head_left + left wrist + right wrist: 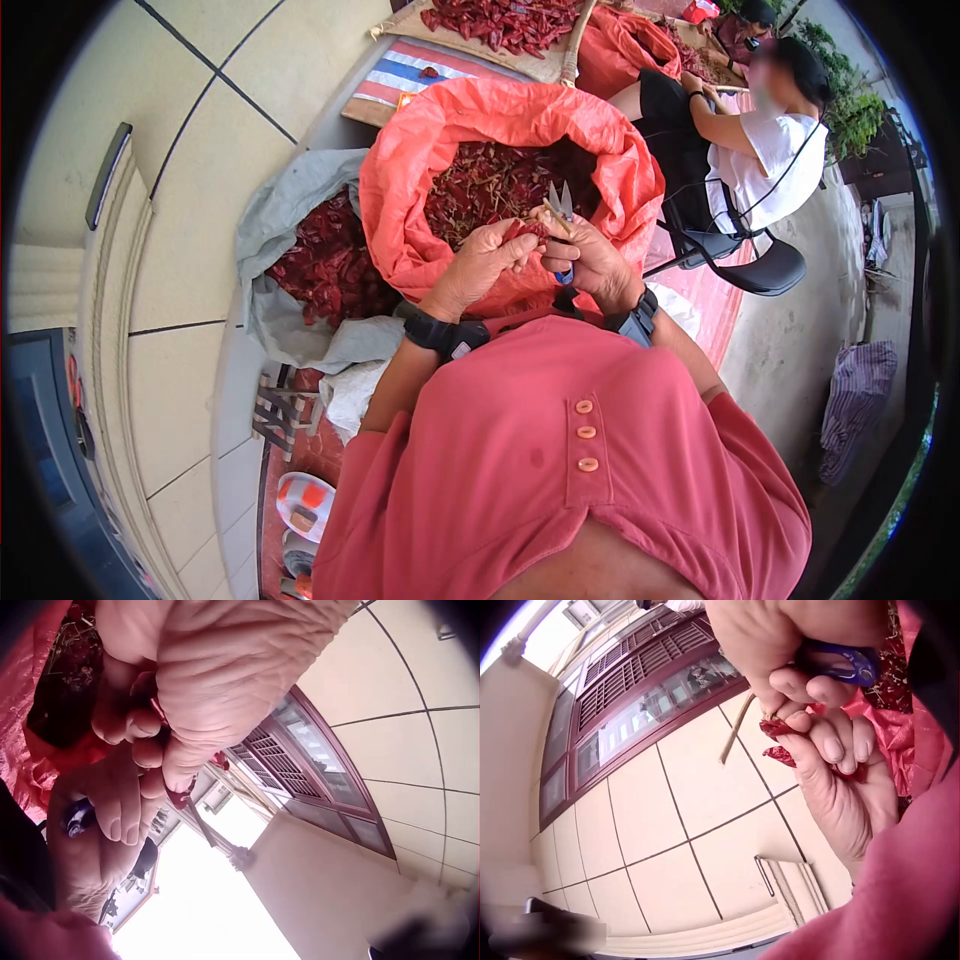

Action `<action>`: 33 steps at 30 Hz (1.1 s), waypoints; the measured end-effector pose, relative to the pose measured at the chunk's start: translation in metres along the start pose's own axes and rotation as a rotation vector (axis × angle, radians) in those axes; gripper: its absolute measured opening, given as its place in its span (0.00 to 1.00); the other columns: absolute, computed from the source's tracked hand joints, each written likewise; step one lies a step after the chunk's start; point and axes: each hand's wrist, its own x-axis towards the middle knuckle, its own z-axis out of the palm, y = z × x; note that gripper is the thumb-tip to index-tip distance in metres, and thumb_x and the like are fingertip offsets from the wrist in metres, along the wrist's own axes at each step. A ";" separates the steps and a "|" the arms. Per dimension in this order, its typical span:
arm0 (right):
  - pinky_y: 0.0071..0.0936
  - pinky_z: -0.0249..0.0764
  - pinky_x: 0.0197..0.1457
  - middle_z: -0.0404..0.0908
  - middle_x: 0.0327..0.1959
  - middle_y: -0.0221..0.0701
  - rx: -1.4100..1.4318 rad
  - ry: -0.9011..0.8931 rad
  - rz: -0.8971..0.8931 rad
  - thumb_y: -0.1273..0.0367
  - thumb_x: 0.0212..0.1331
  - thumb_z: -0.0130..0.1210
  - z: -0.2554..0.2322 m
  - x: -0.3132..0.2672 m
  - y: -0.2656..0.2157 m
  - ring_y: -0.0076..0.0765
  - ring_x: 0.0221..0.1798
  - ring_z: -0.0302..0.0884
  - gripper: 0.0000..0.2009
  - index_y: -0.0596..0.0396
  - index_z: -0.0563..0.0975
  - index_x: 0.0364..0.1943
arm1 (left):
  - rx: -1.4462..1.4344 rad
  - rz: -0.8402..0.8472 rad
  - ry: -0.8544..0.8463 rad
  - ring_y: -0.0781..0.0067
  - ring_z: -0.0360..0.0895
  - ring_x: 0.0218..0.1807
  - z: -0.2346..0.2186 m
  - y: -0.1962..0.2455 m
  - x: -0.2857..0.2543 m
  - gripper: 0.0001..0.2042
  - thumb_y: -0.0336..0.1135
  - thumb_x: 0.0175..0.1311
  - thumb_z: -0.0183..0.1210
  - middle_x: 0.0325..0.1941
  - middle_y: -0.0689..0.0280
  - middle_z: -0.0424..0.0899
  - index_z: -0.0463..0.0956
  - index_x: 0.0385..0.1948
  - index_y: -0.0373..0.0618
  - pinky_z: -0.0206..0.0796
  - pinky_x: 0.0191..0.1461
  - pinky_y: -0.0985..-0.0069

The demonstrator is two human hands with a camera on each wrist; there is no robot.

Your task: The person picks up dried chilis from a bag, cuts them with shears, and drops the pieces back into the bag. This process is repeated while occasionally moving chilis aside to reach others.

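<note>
Over a coral-red sack, both hands meet in the head view. My left hand holds dried red chilies; in the right wrist view, red chili tips poke out beside its thumb. Scissors sit in my right hand, blades pointing away from the body, and their blue handle loops by the palm. Fingertips of the right hand also pinch a thin brown stem at the chilies. Inside the sack lie stem bits and dark red chilies.
A grey sack of red chilies stands to the left. More chilies lie on a board beyond. On the right, a person in a white shirt sits near a black chair. A wooden stool is at lower left.
</note>
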 end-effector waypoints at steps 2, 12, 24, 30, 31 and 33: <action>0.14 0.55 0.19 0.67 0.18 0.18 -0.234 0.093 -0.135 0.68 0.65 0.53 0.009 0.001 0.000 0.12 0.16 0.57 0.06 0.54 0.76 0.41 | -0.070 -0.036 0.036 0.89 0.63 0.25 -0.001 -0.009 0.002 0.10 0.41 0.69 0.54 0.23 0.76 0.70 0.73 0.34 0.45 0.57 0.31 0.86; 0.14 0.60 0.24 0.74 0.25 0.19 -0.891 0.281 -0.498 0.73 0.62 0.57 0.039 -0.007 -0.007 0.12 0.21 0.62 0.03 0.56 0.77 0.37 | -0.046 -0.010 0.170 0.87 0.61 0.25 0.001 -0.003 0.008 0.12 0.41 0.67 0.56 0.26 0.74 0.71 0.75 0.40 0.41 0.56 0.28 0.84; 0.27 0.78 0.34 0.81 0.38 0.34 -1.836 0.317 -0.970 0.80 0.50 0.60 0.055 -0.009 -0.011 0.39 0.36 0.82 0.09 0.56 0.73 0.34 | 0.847 0.430 0.394 0.55 0.76 0.29 0.009 0.013 0.015 0.10 0.32 0.63 0.56 0.28 0.51 0.78 0.73 0.34 0.30 0.67 0.34 0.67; 0.25 0.71 0.24 0.79 0.34 0.31 -1.325 0.266 -1.073 0.76 0.57 0.57 0.047 0.003 -0.007 0.31 0.24 0.77 0.06 0.56 0.72 0.36 | 0.353 0.092 0.253 0.78 0.69 0.23 0.005 0.023 0.017 0.09 0.34 0.65 0.55 0.26 0.63 0.78 0.75 0.36 0.35 0.61 0.26 0.80; 0.23 0.68 0.23 0.79 0.32 0.31 -1.121 0.235 -0.879 0.75 0.59 0.56 0.049 -0.002 -0.009 0.27 0.22 0.74 0.05 0.56 0.72 0.36 | 0.096 -0.004 0.216 0.82 0.67 0.23 0.004 0.022 0.013 0.09 0.35 0.66 0.55 0.26 0.65 0.77 0.75 0.37 0.37 0.58 0.25 0.83; 0.18 0.64 0.21 0.78 0.29 0.30 -0.707 0.171 -0.494 0.73 0.62 0.54 0.061 -0.019 -0.018 0.19 0.19 0.68 0.03 0.57 0.73 0.37 | -0.248 -0.062 0.117 0.85 0.63 0.22 0.003 0.020 0.010 0.09 0.36 0.67 0.55 0.25 0.69 0.76 0.75 0.38 0.39 0.55 0.24 0.86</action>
